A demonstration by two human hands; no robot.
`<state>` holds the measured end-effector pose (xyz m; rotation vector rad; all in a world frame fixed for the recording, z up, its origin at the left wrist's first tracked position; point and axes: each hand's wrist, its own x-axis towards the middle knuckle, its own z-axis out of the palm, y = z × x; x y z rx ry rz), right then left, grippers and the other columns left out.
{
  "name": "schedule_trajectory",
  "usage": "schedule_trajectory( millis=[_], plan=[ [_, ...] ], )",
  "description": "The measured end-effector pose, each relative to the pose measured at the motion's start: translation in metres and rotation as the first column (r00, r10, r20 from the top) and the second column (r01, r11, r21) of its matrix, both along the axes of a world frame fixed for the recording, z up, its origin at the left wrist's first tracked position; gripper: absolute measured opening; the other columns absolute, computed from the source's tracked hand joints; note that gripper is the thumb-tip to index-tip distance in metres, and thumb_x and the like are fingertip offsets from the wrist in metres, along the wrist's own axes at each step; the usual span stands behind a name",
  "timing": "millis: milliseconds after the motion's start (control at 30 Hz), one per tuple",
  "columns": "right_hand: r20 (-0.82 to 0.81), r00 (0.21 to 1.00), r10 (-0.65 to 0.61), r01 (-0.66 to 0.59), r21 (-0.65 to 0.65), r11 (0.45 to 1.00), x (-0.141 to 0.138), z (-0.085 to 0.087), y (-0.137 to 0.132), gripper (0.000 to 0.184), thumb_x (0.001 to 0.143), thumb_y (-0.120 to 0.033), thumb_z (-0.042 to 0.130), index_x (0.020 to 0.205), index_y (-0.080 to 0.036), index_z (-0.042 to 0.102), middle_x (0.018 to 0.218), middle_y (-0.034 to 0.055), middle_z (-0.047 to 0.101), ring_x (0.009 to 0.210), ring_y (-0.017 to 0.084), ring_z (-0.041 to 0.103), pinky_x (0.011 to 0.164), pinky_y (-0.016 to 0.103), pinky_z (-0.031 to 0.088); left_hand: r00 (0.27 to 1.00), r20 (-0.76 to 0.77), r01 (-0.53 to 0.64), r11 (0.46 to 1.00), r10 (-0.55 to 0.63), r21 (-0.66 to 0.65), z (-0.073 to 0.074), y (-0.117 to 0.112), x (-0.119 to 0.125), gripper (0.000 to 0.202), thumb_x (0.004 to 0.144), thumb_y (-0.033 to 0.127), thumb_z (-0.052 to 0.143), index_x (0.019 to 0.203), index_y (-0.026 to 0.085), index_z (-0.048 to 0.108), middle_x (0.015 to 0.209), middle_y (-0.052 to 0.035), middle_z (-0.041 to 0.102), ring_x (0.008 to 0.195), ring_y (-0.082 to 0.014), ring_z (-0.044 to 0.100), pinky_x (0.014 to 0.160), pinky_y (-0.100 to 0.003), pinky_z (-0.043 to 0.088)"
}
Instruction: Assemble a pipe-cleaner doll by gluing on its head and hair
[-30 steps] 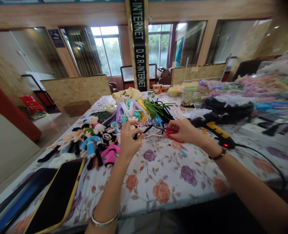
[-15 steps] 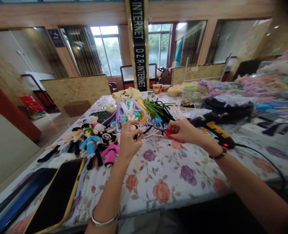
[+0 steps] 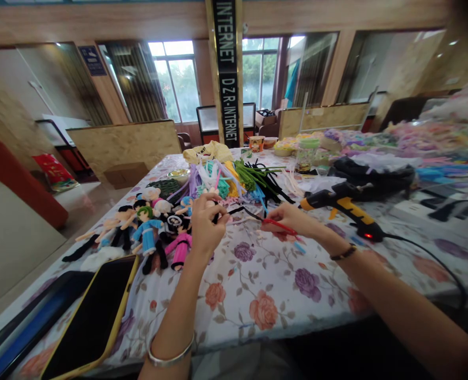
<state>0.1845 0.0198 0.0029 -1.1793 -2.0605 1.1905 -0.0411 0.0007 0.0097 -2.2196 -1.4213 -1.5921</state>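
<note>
My left hand [image 3: 205, 224] is closed in a pinch around a thin black pipe cleaner [image 3: 239, 210] that runs off to the right above the floral tablecloth [image 3: 265, 285]. My right hand [image 3: 293, 220] grips red-handled scissors [image 3: 278, 226], their blades pointing left toward that black strand. Just beyond both hands lies a heap of coloured pipe cleaners [image 3: 234, 182]. A row of small pipe-cleaner dolls [image 3: 150, 232] lies to the left of my left hand.
A yellow and black glue gun [image 3: 344, 208] with a red light and a black cord rests right of my right hand. A phone in a yellow case [image 3: 95, 316] lies at the near left. Cups, jars and more colourful craft pieces crowd the far right of the table.
My right hand has dropped lower and tilted flatter with the scissors, moving a little left. The left hand has shifted slightly left, still pinching the black strand.
</note>
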Motion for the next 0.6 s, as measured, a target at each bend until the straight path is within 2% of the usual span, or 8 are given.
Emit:
schedule_trajectory(
  millis=[300,467,600],
  plan=[
    [-0.084,0.994,0.064,-0.071,-0.089,0.993,-0.013,-0.025,0.005,0.039,0.073,-0.042,0.062,0.048,-0.014,0.052,0.043,-0.0020,0.050,0.039,0.007,0.043,0.043,0.021,0.032,0.993,-0.088,-0.087,0.994,0.081,-0.068,-0.006,0.004,-0.002,0.016,0.064,0.008,0.059,0.052,0.019,0.057,0.100,-0.0027,0.058,0.100,-0.0235,0.051,0.089,-0.042,0.041],
    [-0.115,0.991,0.066,-0.081,-0.136,0.987,-0.014,-0.028,0.007,0.039,0.072,-0.039,0.062,0.044,-0.014,0.051,0.041,-0.0020,0.048,0.038,0.007,0.042,0.042,0.022,0.031,0.990,-0.109,-0.094,0.993,0.085,-0.073,-0.007,0.004,0.000,0.016,0.063,0.007,0.057,0.052,0.019,0.058,0.098,-0.0030,0.058,0.097,-0.0223,0.051,0.085,-0.041,0.042],
    [-0.137,0.990,0.017,-0.039,-0.159,0.986,-0.016,-0.029,0.006,0.038,0.072,-0.038,0.063,0.044,-0.014,0.051,0.041,-0.0017,0.048,0.037,0.007,0.041,0.040,0.022,0.029,0.986,-0.134,-0.112,0.990,0.099,-0.090,-0.008,0.004,0.001,0.016,0.063,0.007,0.057,0.052,0.018,0.058,0.098,-0.0037,0.058,0.096,-0.0226,0.050,0.083,-0.040,0.042]
  ],
)
